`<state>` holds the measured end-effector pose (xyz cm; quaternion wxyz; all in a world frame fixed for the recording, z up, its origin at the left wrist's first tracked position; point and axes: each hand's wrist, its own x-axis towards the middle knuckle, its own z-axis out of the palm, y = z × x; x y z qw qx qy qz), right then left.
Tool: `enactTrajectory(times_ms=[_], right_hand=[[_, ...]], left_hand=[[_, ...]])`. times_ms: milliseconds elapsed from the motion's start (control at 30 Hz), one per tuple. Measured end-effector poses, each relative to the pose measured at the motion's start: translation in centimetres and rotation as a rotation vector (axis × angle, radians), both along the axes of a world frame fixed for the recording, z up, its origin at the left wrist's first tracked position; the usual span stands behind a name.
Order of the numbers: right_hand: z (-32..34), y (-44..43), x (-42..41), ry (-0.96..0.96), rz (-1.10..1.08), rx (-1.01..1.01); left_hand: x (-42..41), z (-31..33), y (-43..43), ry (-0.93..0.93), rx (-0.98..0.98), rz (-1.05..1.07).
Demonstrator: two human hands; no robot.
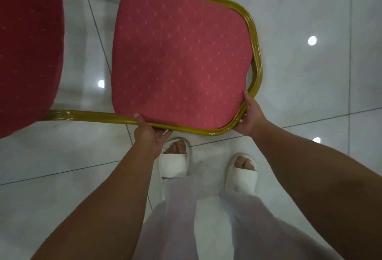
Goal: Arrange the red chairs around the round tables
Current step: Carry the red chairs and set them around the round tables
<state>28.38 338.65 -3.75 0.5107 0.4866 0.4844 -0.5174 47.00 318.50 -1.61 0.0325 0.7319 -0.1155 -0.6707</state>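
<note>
Arms outstretched, left hand [151, 133] and right hand [250, 115] grip red chair [182, 59].

I can't read any words, numbers or signs here. The cloth on the chair [182, 59] has only small pale dots and crossing lines, not letters.
</note>
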Motion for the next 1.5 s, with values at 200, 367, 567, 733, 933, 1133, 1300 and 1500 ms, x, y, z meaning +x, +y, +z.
enactTrajectory(times_ms=[200,367,567,733,933,1133,1300,1500], right_hand=[[12.3,3.8,-3.0,0.093,0.107,-0.178],[30.7,6.8,-4.0,0.221,0.373,-0.013],[52.7,6.7,-2.3,0.285,0.770,-0.033],[63.5,2.9,3.0,0.447,1.182,-0.119],[71.5,-3.3,9.7,0.508,1.465,-0.341],[77.9,-10.0,10.8,1.007,1.713,-0.553],[83.3,-16.9,11.5,1.446,1.775,-0.574],[83.9,-24.8,11.4,1.677,2.218,-0.249]], left_hand=[[-2.6,10.0,2.6,0.077,0.152,0.036],[-4.0,26.3,5.9,0.009,0.173,-0.298],[-2.9,49.9,7.3,-0.022,-0.447,-1.170],[-0.9,63.6,8.6,0.361,-0.274,-1.293],[6.4,68.7,8.0,-0.048,-0.659,-1.605],[12.5,71.2,3.0,-0.318,-0.961,-1.289],[14.5,73.7,-2.8,-0.385,-0.963,-1.161],[18.0,75.8,-10.3,-0.516,-0.952,-1.035]])
